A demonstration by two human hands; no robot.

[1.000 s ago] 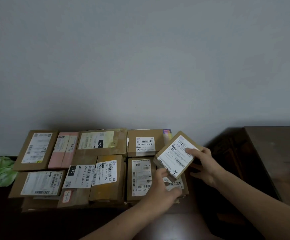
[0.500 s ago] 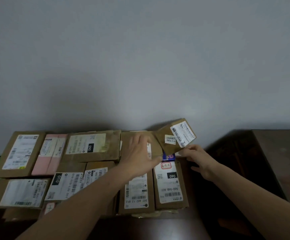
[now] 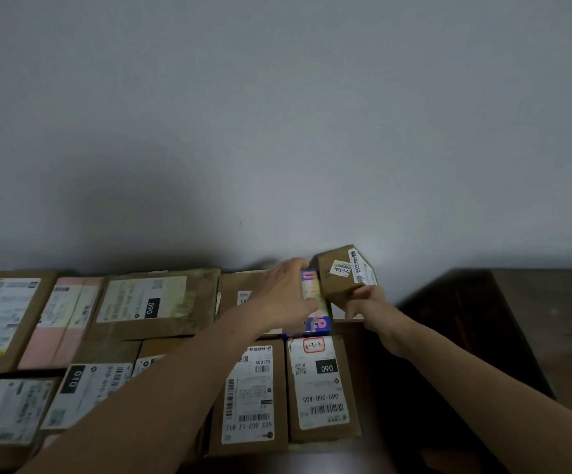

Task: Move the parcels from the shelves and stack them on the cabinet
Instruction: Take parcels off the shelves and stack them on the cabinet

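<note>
Small box [image 3: 341, 280] held tilted near the wall [image 3: 277, 131], at the back right of the parcels [image 3: 161, 302].
We note the right hand [image 3: 363, 302] gripping it from below. The left hand [image 3: 288, 295] lies against the blue box [image 3: 317, 302] just beside it, and we cannot tell whether it grips. Labelled parcels crowd the dark tabletop [image 3: 312, 461] in rows, with a pink one [image 3: 62, 319] at the left. A wooden unit [image 3: 551, 336] stands at the right.

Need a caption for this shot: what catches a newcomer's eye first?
A small brown parcel, tilted, gripped from below by the right hand at centre right. Beside it the left hand touches a blue-and-yellow box. Rows of labelled cardboard parcels fill the lower left.
</note>
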